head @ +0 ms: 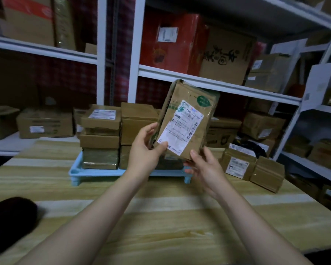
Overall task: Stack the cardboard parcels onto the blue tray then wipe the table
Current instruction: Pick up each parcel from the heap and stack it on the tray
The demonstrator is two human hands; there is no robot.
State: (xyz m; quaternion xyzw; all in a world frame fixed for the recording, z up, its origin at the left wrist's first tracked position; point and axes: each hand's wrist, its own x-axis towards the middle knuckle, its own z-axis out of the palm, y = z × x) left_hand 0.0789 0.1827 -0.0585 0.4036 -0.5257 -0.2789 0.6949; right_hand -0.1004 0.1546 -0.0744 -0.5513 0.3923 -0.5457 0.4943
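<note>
Head view of a parcel storeroom. A wooden table (161, 226) with pale and tan plank stripes fills the foreground; a dark, soft object (10, 222) lies at its near left edge, too dim to identify. On the table's far side stands a light blue tray (96, 172) on short legs, carrying stacked cardboard parcels (100, 138) in at least two columns, the left one three high. Two further parcels (252, 169) rest on the table just right of the tray. Both bare hands hold a taped cardboard parcel (187, 119) upright and tilted in the air above the tray's right half, its white shipping label (182, 125) facing the camera. The left hand (147, 148) has thumb and fingers clamped on the lower left edge; the right hand (203, 169) supports the bottom right corner, thumb pressed on the front face, fingers behind. White metal shelving (208, 83) lines the back and right walls, loaded with brown cartons and one red box (172, 41).
</note>
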